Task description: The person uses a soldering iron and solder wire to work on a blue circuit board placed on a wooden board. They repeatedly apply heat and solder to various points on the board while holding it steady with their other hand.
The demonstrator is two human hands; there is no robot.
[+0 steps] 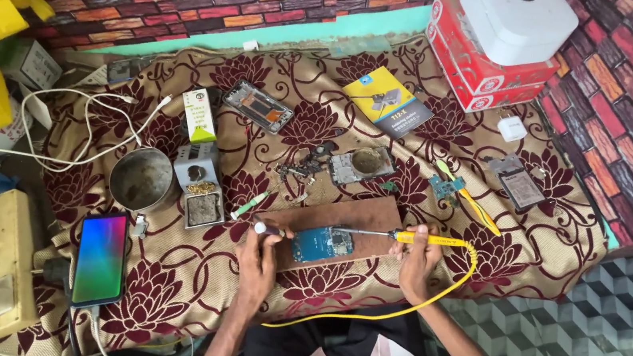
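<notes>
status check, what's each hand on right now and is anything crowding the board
Right hand grips yellow soldering iron, tip over blue circuit board. Left hand holds small white-tipped tool beside it. Board on wooden block, nothing on top.

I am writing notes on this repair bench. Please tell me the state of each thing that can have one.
Soldering iron: held in right hand, tip over the blue circuit board.
Small white-tipped tool: held in left hand.
Phone: screen lit, cable plugged in.
Metal cup: upright.
Phone frame: opened, lying flat.
White box: closed, on red boxes.
</notes>
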